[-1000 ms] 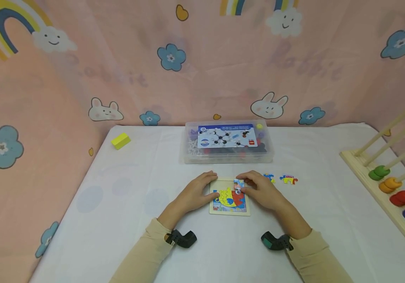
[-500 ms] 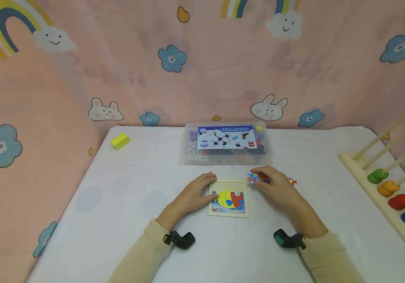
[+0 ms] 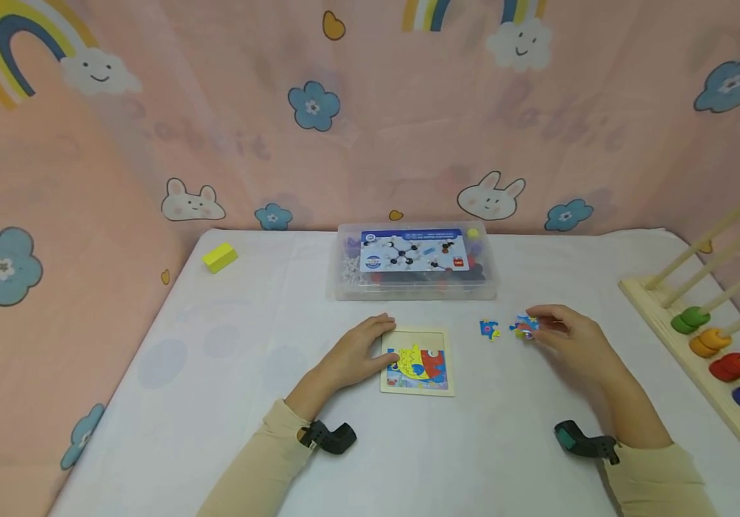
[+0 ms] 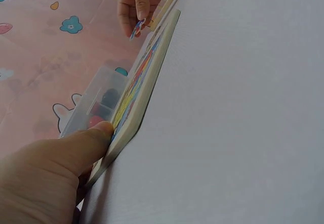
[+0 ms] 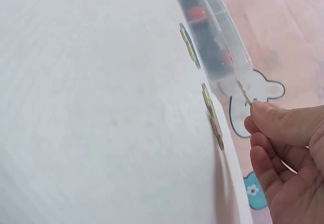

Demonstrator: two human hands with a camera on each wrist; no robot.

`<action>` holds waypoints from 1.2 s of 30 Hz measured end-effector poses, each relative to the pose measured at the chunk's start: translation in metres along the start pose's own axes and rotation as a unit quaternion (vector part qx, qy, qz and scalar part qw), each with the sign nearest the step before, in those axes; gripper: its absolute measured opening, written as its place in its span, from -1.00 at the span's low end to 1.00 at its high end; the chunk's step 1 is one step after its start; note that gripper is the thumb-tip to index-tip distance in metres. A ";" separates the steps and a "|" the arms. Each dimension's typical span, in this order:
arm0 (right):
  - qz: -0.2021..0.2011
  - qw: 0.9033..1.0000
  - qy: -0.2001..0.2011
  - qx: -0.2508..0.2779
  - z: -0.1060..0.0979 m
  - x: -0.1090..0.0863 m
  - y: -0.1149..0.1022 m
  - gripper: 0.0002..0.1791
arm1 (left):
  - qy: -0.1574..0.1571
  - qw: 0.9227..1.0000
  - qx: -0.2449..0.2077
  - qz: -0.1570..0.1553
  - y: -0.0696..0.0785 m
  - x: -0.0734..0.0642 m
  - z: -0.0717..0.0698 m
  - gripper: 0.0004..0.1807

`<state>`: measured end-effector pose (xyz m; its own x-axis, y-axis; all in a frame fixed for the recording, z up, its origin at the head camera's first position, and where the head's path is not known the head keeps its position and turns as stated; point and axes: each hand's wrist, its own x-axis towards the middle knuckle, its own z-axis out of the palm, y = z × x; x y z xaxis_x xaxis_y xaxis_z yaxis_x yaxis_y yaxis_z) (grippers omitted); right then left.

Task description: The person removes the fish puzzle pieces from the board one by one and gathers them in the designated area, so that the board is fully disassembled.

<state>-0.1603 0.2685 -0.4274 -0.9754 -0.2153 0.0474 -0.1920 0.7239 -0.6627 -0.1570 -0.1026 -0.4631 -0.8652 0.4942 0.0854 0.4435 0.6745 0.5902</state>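
Observation:
My left hand [image 3: 355,354] holds the left side of a square wooden puzzle board [image 3: 417,337], its thumb over the rim in the left wrist view. A yellow and red fish picture fills the board's lower part; bare wood shows in the upper part. Off to the right, my right hand [image 3: 573,346] pinches a blue and red puzzle piece [image 5: 244,91] between thumb and fingertips, raised over the table. Under it lies another puzzle piece [image 5: 212,117], mostly covered in the head view. A blue piece with yellow [image 3: 489,329] lies flat between that one and the board.
Behind the board stands a clear plastic case [image 3: 416,287] with a molecule picture on its label. A wooden peg rack [image 3: 687,337] with coloured discs is at the right edge. A yellow block [image 3: 220,258] lies at the far left of the white-covered table.
My right hand has lifted the puzzle piece off the board's upper right corner and carried it right, over the loose pieces. My left hand stays at the board.

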 end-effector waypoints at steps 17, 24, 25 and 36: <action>0.045 0.997 0.061 -0.013 -0.007 -0.016 0.052 -0.57 | 0.001 1.000 0.001 0.000 -0.002 0.000 0.002 -0.37; 0.047 0.996 0.069 -0.038 -0.004 -0.018 0.059 -0.56 | -0.001 1.000 0.003 0.000 -0.001 0.001 0.002 -0.36; 0.046 0.996 0.071 -0.039 -0.004 -0.018 0.059 -0.57 | -0.001 1.000 0.003 0.000 -0.001 0.001 0.002 -0.36; 0.050 0.997 0.059 -0.029 -0.003 -0.016 0.058 -0.58 | 0.001 1.000 0.001 -0.001 0.000 -0.001 0.000 -0.37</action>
<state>-0.1562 0.3161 -0.4645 -0.9952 -0.0646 0.0732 -0.0962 0.7754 -0.6241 -0.1566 -0.1029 -0.4627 -0.8659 0.4928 0.0858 0.4430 0.6758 0.5891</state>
